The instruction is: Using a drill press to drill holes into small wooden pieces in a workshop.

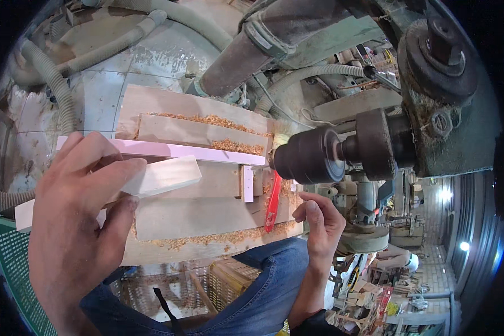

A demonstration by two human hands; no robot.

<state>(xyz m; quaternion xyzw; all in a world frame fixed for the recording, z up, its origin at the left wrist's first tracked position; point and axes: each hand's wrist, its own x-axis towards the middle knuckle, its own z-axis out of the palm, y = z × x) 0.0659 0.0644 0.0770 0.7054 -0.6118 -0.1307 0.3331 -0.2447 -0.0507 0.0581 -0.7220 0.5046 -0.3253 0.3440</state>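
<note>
My left hand (78, 207) grips a pale wooden strip (171, 175) between thumb and fingers. The strip lies tilted above a wooden work board (179, 215), its other end showing beyond my hand at the left. Behind it, a long pinkish-white fence bar (196, 151) crosses the board, with a short pinkish-white stop block (248, 183) near its right end. My right hand (321, 224) is beside the board's right edge, fingers loosely bent, nothing visible in them. Closest to it on the board is a flat red handle (273, 201). The dark machine chuck (311, 155) is just beyond.
Orange-brown wood shavings (238, 147) lie along the board. A thick machine column (235, 64) rises behind it, with ribbed hoses (50, 70) across the tiled floor. A green crate (8, 274) stands at lower left. Stacked wood pieces (364, 297) and another person (397, 259) are at right.
</note>
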